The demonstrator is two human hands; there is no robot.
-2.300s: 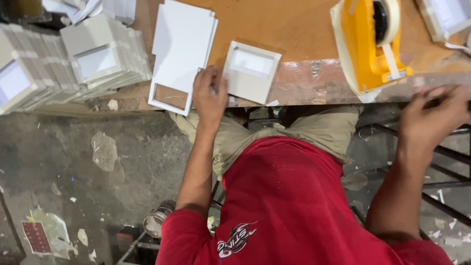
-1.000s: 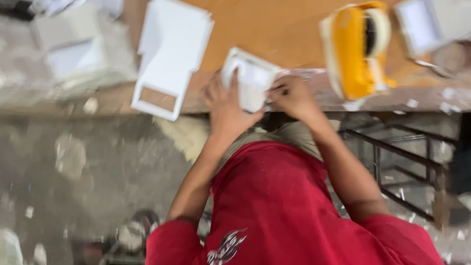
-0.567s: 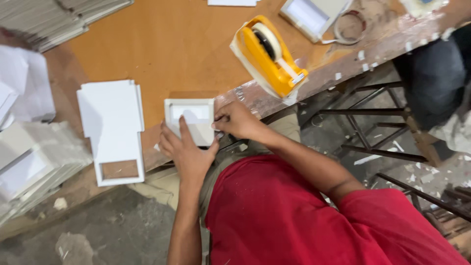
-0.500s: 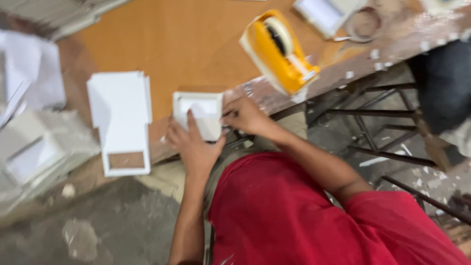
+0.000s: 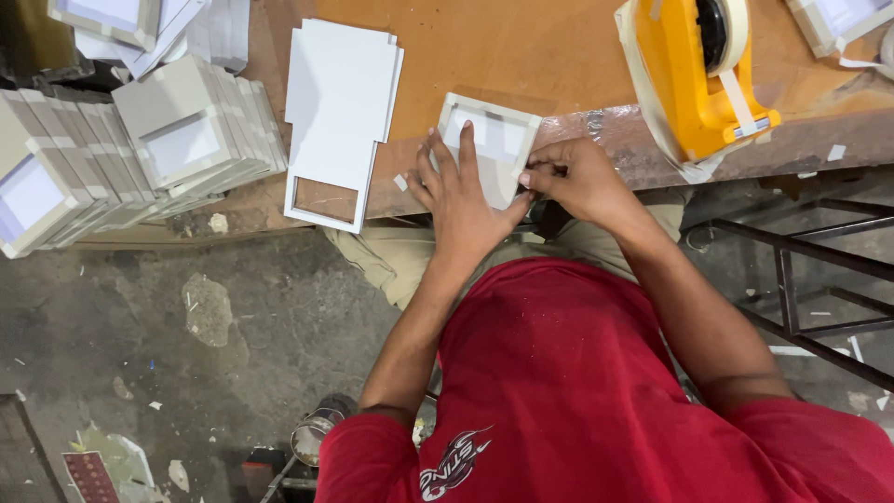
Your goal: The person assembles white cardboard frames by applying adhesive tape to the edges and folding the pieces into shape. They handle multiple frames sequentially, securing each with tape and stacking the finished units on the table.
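A small white box lid with a clear window (image 5: 494,140) lies near the front edge of the brown table (image 5: 521,47). My left hand (image 5: 458,191) lies flat on its near left part, fingers spread, pressing it down. My right hand (image 5: 575,177) pinches the lid's near right edge with curled fingers. A stack of flat white card blanks with a cut window (image 5: 337,121) lies just left of the lid. A yellow tape dispenser (image 5: 698,70) stands to the right.
Rows of finished white window boxes (image 5: 121,158) stand at the left. Another box (image 5: 838,19) lies at the far right corner. A dark metal frame (image 5: 801,270) runs under the table on the right. Scraps litter the grey floor (image 5: 186,335).
My right hand came in from the far right to the box lid. My left hand shifted from the card stack's edge onto the lid. The camera view swung about.
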